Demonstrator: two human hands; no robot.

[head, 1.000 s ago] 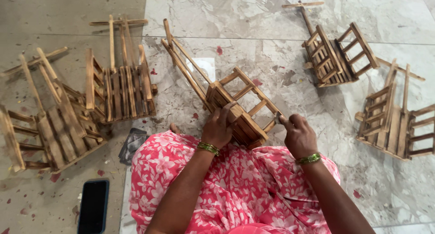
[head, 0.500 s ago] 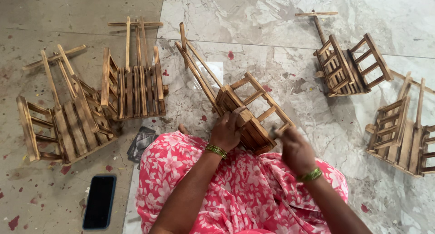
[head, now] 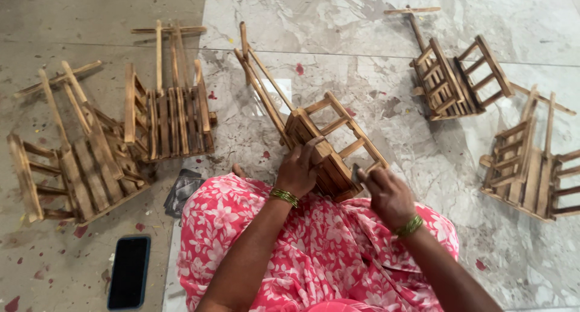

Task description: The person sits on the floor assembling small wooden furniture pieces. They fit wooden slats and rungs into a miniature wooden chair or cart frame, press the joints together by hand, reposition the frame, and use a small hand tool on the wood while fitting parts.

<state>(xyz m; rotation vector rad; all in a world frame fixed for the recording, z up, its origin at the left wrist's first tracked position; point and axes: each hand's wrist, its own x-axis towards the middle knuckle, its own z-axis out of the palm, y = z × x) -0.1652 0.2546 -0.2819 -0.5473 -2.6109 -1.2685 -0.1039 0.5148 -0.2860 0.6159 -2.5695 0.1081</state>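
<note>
While the left hand (head: 300,167) gripped the small wooden cart (head: 329,146) against the knee, the right hand (head: 386,194) pinched something small, apparently sanding its edge; steadying seemed needed next.

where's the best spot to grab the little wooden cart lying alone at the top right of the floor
Probably by the slatted box body of the wooden cart, coming from above. It lies flat on the marble floor with open gaps between its rails, so fingers could hook a top rail. The long thin handle with its crossbar looks weaker and would let the body swing. Nothing crowds it; the nearest cart lies apart.
</note>
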